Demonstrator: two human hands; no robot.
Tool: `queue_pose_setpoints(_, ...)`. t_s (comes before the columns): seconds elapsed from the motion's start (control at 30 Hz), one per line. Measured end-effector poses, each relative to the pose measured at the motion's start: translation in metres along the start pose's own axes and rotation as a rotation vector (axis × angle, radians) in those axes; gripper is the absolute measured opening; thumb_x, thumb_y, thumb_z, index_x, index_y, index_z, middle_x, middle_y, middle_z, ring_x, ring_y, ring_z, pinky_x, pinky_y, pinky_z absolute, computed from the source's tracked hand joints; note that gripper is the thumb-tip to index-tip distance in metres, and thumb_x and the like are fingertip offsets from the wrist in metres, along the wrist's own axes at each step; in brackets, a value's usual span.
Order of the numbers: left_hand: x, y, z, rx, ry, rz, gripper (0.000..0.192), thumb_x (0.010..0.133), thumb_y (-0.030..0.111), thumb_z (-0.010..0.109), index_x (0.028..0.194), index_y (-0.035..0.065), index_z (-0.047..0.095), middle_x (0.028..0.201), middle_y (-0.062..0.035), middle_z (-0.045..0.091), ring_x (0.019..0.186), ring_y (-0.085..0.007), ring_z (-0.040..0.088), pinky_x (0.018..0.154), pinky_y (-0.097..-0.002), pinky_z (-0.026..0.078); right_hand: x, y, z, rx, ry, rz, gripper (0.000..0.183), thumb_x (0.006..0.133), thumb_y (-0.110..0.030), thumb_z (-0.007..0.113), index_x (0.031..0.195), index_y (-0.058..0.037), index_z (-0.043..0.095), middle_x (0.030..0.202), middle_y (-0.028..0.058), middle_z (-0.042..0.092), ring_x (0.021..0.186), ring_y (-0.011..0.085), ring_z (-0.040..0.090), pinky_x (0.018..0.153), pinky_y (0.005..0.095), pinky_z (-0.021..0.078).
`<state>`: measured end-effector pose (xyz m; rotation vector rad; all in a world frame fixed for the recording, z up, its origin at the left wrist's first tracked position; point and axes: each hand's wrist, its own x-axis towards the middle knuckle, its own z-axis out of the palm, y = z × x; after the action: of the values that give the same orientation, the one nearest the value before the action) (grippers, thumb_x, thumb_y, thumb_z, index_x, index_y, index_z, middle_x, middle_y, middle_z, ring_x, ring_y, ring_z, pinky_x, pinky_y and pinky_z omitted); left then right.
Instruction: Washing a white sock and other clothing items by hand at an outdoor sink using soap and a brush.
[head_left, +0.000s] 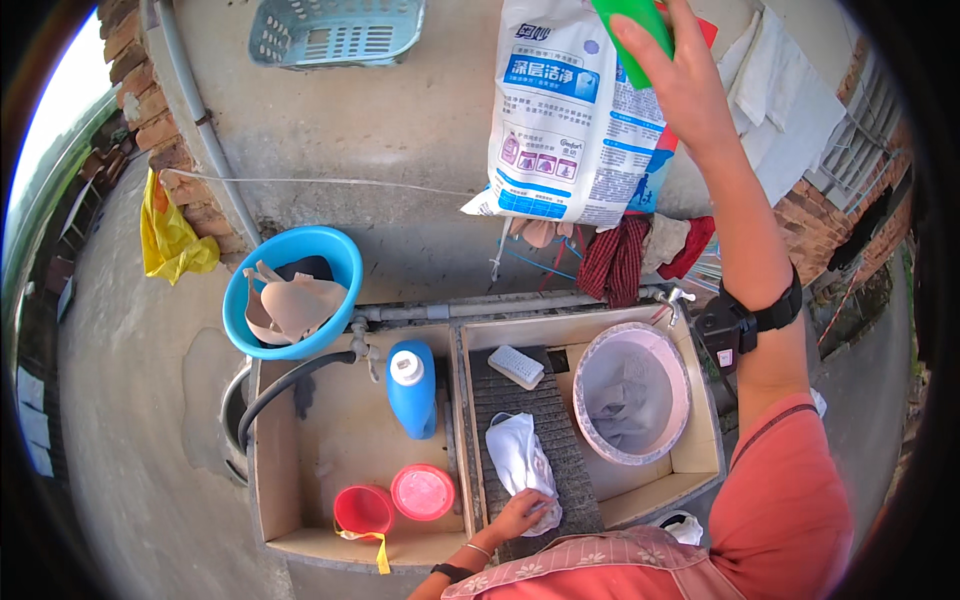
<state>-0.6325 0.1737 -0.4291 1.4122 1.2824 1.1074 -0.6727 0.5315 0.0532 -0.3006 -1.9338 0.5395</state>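
Observation:
My right hand (675, 75) is raised at the top, gripping a green object (637, 37), cut off by the frame, in front of a large white detergent bag (555, 135) on the wall. My left hand (520, 515) rests on the lower end of a white cloth bundle (517, 454), which lies on the ribbed washboard slab (574, 457) of the right basin; whether its fingers grip is unclear. Above the bundle, a scrubbing brush (516, 365) lies on the slab. A pink bucket (631, 394) with wet cloth in cloudy water stands to the right.
The left basin (352, 420) holds a blue bottle (412, 386), a red cup (363, 510) and a pink-red round container or lid (423, 492). A blue tub (345, 300) with a bra sits at its back left corner. A metal tap (675, 298) is behind the bucket. Cloths hang under the bag.

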Motion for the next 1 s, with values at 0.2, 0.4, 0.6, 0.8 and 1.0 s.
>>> queue_pose_setpoints(0.2, 0.013, 0.034, 0.075, 0.061, -0.013, -0.179, 0.021, 0.085, 0.014, 0.06, 0.104, 0.0066, 0.061, 0.096, -0.0108, 0.057, 0.093, -0.0233, 0.055, 0.081, -0.0316, 0.044, -0.132, 0.05, -0.15, 1.126, -0.027, 0.761, 0.05, 0.089, -0.031, 0.054, 0.13, -0.0049, 0.041, 0.122, 0.0105, 0.052, 0.111, 0.0227, 0.05, 0.093, 0.036, 0.0405)
queue_pose_setpoints(0.4, 0.055, 0.041, 0.148, 0.405, 0.229, -0.229, 0.021, 0.074, 0.015, 0.068, 0.094, 0.008, 0.063, 0.092, -0.0118, 0.058, 0.087, -0.0292, 0.058, 0.078, -0.0375, 0.047, -0.278, 0.146, -0.224, 1.685, -0.061, 0.949, 0.052, 0.09, -0.039, 0.052, 0.132, -0.0116, 0.039, 0.118, 0.0108, 0.052, 0.105, 0.0293, 0.053, 0.091, 0.0417, 0.0441)
queue_pose_setpoints(0.6, 0.11, 0.066, 0.205, 0.88, 0.44, -0.453, 0.035, 0.065, 0.021, 0.074, 0.095, 0.0113, 0.059, 0.096, -0.0092, 0.054, 0.094, -0.03, 0.052, 0.077, -0.0413, 0.043, -0.505, 0.283, -0.205, 1.595, 0.028, 1.597, 0.048, 0.088, -0.046, 0.052, 0.127, -0.019, 0.046, 0.11, 0.0043, 0.056, 0.096, 0.0261, 0.056, 0.083, 0.0425, 0.0475)
queue_pose_setpoints(0.8, 0.133, 0.037, 0.219, 0.947, 0.474, -0.61, 0.026, 0.064, 0.008, 0.065, 0.089, 0.0104, 0.057, 0.095, -0.0091, 0.053, 0.093, -0.0308, 0.051, 0.075, -0.0418, 0.043, -0.684, 0.385, -0.182, 0.953, -0.218, 1.999, 0.05, 0.08, -0.049, 0.064, 0.114, -0.0126, 0.056, 0.101, 0.0058, 0.06, 0.089, 0.0237, 0.058, 0.079, 0.0429, 0.0469)
queue_pose_setpoints(1.0, 0.136, 0.034, 0.199, 0.592, 0.409, -0.377, 0.017, 0.063, -0.003, 0.058, 0.077, 0.0054, 0.056, 0.082, -0.0082, 0.056, 0.084, -0.0311, 0.053, 0.076, -0.0371, 0.045, -0.647, 0.366, -0.15, 1.46, -0.23, 1.928, 0.055, 0.082, -0.051, 0.06, 0.115, -0.0085, 0.054, 0.107, 0.0116, 0.06, 0.095, 0.0256, 0.059, 0.085, 0.0412, 0.0467)
